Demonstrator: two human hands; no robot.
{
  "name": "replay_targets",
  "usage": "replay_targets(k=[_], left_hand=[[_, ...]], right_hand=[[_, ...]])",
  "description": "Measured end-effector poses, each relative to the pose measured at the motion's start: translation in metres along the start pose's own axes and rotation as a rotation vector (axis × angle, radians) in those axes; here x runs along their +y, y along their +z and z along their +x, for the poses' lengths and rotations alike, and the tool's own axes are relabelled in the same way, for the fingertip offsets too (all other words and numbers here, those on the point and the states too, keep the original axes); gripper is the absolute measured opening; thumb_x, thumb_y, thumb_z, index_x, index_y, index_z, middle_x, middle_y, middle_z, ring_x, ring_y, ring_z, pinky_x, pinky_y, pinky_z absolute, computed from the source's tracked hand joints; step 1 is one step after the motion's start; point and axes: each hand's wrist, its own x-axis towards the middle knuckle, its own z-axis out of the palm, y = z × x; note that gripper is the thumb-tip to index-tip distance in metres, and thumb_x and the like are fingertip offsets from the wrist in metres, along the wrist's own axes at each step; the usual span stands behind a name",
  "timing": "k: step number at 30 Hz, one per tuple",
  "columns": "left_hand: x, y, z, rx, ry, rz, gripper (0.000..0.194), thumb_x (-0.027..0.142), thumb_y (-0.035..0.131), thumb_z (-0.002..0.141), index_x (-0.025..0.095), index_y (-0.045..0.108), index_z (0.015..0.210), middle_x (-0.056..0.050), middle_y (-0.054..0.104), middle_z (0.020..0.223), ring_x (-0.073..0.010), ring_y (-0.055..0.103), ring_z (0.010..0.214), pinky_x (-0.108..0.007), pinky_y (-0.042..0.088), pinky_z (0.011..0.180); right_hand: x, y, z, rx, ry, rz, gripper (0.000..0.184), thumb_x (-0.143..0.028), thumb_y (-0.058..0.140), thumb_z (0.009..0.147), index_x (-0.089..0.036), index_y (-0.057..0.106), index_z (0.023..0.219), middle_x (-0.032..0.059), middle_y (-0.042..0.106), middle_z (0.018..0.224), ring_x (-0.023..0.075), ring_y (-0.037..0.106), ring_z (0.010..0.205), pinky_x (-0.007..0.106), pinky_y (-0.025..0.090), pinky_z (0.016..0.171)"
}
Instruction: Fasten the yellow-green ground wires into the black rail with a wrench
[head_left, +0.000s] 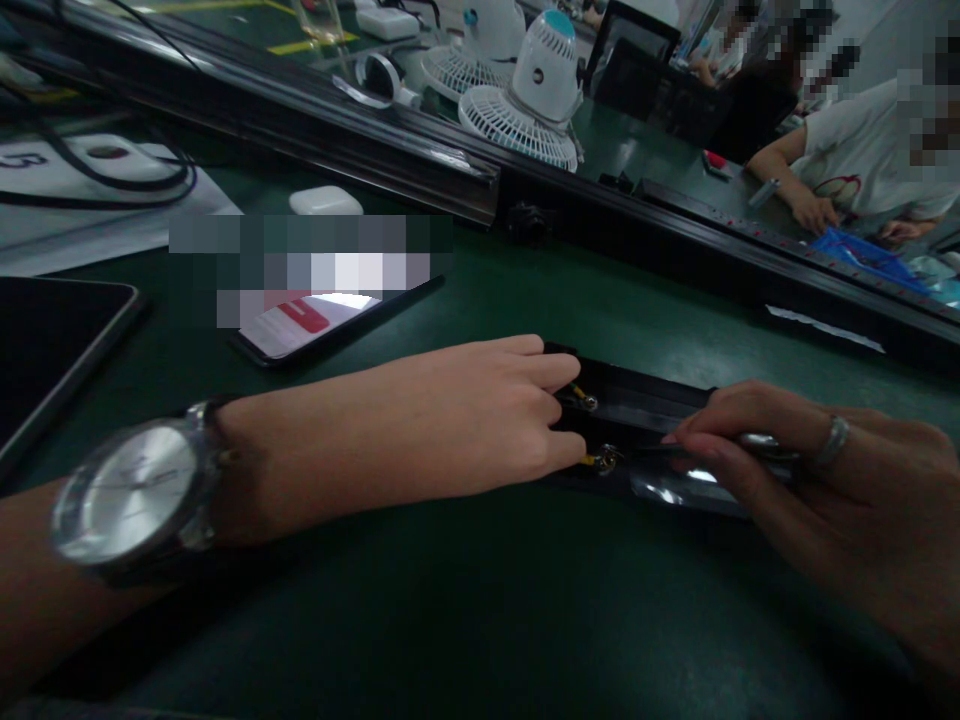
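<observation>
A long black part (671, 405) with a glossy, partly see-through surface lies on the green table between my hands. Two small metal loops with short yellow wires (590, 402) show near its left end. My left hand (517, 410), with a watch on the wrist, has its fingers bent over that end and holds it down. Pinched between thumb and fingers of my right hand (817, 480) is a thin metal tool (759, 441). Its narrow tip reaches left toward the nearer wire loop. Most of the tool is hidden by my fingers, so its exact kind is unclear.
A lit phone (300, 325), a white earphone case (326, 201), a dark tablet (60, 350) and cables over paper (187, 215) lie at left. A dark rail (420, 165) crosses behind. Beyond it stand white fans (544, 70); another person's hand (814, 212) works near blue plastic.
</observation>
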Motion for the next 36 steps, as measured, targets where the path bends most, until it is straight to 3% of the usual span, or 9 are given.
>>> replay_targets(k=[11,17,21,25,28,36], left_hand=[[-0.0003,-0.0004,-0.0001,0.001,-0.010,-0.012,0.007,0.021,0.071,0.095,0.026,0.066,0.095,-0.003,0.068,0.083,-0.0251,0.056,0.092,-0.039,0.037,0.077],[0.0003,-0.0010,0.0002,0.029,-0.005,-0.023,0.007,0.019,0.072,0.094,0.024,0.068,0.096,-0.002,0.068,0.081,-0.0253,0.056,0.091,-0.038,0.037,0.076],[0.0004,-0.0003,0.0004,0.014,-0.017,-0.026,0.009,0.017,0.072,0.093,0.025,0.068,0.096,-0.002,0.068,0.081,-0.0253,0.057,0.093,-0.039,0.038,0.078],[0.0005,0.0002,-0.0002,0.023,-0.030,-0.038,0.009,0.017,0.072,0.093,0.026,0.069,0.095,-0.002,0.070,0.081,-0.0251,0.058,0.095,-0.038,0.038,0.078],[0.0007,-0.0001,-0.0005,0.031,-0.032,-0.038,0.009,0.017,0.073,0.092,0.025,0.069,0.094,-0.002,0.070,0.081,-0.0250,0.058,0.094,-0.038,0.038,0.076],[0.0011,-0.0004,-0.0001,0.004,-0.028,-0.024,0.007,0.019,0.071,0.095,0.026,0.068,0.096,-0.003,0.069,0.081,-0.0253,0.057,0.094,-0.038,0.038,0.078]], right_hand=[[-0.0010,-0.0032,0.0013,0.005,-0.065,0.008,0.018,-0.028,0.057,0.105,-0.028,0.065,0.090,-0.0057,0.079,0.078,0.0140,0.074,0.069,0.025,0.048,0.056],[-0.0032,-0.0069,-0.0025,0.065,-0.003,-0.055,0.009,-0.029,0.061,0.103,-0.030,0.065,0.094,-0.0051,0.077,0.080,0.0146,0.074,0.064,0.027,0.049,0.053],[-0.0050,-0.0092,-0.0072,0.079,0.073,-0.082,0.009,-0.032,0.062,0.101,-0.031,0.067,0.094,-0.0030,0.080,0.081,0.0190,0.073,0.059,0.032,0.043,0.047],[-0.0006,-0.0102,-0.0074,0.096,0.183,-0.110,0.018,-0.044,0.063,0.100,-0.031,0.070,0.089,-0.0035,0.072,0.057,0.0189,0.062,0.040,0.033,0.031,0.039],[0.0008,-0.0091,-0.0049,0.113,0.246,-0.099,0.019,-0.044,0.062,0.101,-0.031,0.070,0.089,-0.0043,0.071,0.053,0.0187,0.060,0.037,0.032,0.028,0.037],[-0.0062,-0.0087,0.0017,0.055,0.265,0.017,0.026,-0.039,0.056,0.106,-0.029,0.066,0.084,-0.0072,0.068,0.051,0.0138,0.059,0.035,0.028,0.039,0.038]])
